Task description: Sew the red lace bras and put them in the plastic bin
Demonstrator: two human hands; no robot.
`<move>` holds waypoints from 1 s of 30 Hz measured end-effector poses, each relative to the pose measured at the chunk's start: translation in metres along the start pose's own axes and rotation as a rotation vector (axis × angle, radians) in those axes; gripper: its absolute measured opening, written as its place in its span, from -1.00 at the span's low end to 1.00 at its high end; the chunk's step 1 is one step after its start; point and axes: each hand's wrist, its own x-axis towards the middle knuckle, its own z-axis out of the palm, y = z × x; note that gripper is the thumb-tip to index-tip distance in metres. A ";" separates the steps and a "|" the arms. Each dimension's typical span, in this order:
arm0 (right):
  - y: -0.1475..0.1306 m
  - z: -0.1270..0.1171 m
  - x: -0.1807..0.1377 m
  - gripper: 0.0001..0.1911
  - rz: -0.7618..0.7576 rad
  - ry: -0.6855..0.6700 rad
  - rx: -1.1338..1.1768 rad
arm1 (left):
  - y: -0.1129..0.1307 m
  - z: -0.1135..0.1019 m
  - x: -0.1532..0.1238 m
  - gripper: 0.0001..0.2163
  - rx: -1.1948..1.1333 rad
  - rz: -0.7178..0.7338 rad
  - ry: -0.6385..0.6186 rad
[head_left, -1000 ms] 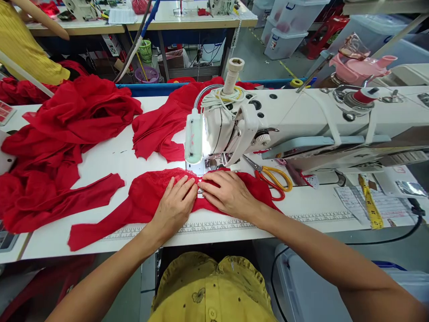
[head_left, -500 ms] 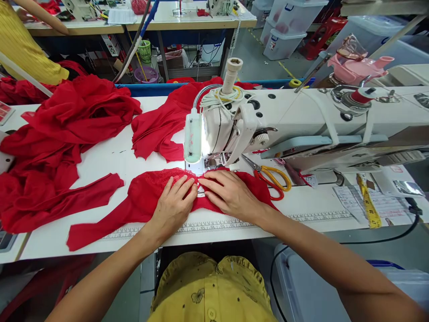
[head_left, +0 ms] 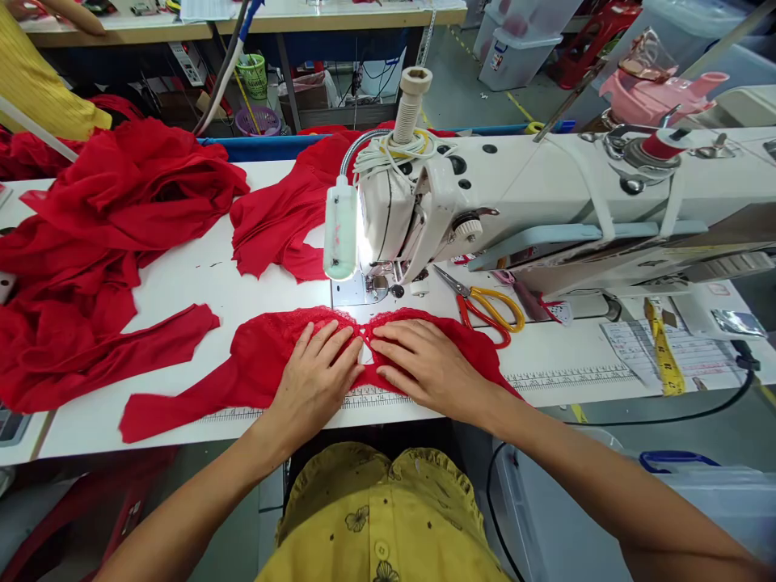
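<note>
A white table (head_left: 255,291) is running across the view in a sewing workshop, with more tables, a green basket (head_left: 255,74) and clear plastic bins (head_left: 515,48) standing on the floor behind it. At the far left a person in a yellow top (head_left: 36,89) is showing at the edge. A big heap of red cloth (head_left: 90,234) is lying on the left part of the table, and a smaller red pile (head_left: 279,218) is lying further back, just left of the sewing machine (head_left: 546,186). The machine's lamp (head_left: 340,230) is shining down beside the needle. Yellow-handled scissors (head_left: 488,309) are lying under the machine's arm, and a yellow tape measure (head_left: 664,356) is lying across a printed sheet (head_left: 691,356) at the right.

A red lace piece (head_left: 267,356) is lying flat on the table in front of the needle, and its long plain end is trailing away to the left along the ruler (head_left: 546,378) printed on the near edge. The left hand (head_left: 318,380) is pressing palm down on the left half, its fingers (head_left: 327,335) stretched out, a little apart and pointing towards the machine. The right hand (head_left: 428,364) is lying flat on the right half in the same way, fingers (head_left: 394,331) straight and spread, gripping nothing. The tips of the two hands are nearly meeting at the narrow middle of the lace piece, where a small gap of white table is showing. The cloth is lying under both palms, short of the needle plate.
</note>
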 end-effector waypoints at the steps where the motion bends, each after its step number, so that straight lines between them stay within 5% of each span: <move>1: 0.001 0.002 0.000 -0.67 0.000 0.001 -0.009 | 0.000 0.001 0.001 -0.70 0.006 -0.010 0.005; 30: 0.013 0.002 -0.008 -0.53 -0.002 -0.082 -0.008 | -0.012 -0.001 -0.009 -0.60 -0.059 -0.053 -0.147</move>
